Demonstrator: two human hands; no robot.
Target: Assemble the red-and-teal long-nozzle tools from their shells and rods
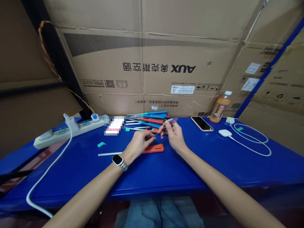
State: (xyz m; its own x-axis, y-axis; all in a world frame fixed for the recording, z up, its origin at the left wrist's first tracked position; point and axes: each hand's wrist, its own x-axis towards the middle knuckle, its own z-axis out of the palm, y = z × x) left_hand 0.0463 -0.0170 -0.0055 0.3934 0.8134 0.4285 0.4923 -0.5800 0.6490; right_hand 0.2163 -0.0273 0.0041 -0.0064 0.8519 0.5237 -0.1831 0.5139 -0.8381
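My right hand (pixel 174 134) is closed around a small screwdriver (pixel 174 120) with a clear purple handle, its thin shaft slanting down to the left. At the shaft's tip, my left hand (pixel 140 141) has thumb and fingers pinched together; whatever sits between them is too small to make out. Beneath the left hand lies what looks like a long-necked lighter (pixel 155 148), with a flat orange-red handle and silver tube, partly covered by the hand and wrist. Behind both hands is a pile of similar long-necked lighters (pixel 152 120) with blue and red handles.
A power strip (pixel 71 131) with a white cable stands at the left. Small green pieces (pixel 101 144) lie on the blue table (pixel 180 177). To the right are a phone (pixel 201 123), an orange drink bottle (pixel 220 107) and a white charger case (pixel 224 133) with its cord. Cardboard (pixel 156 47) walls the back.
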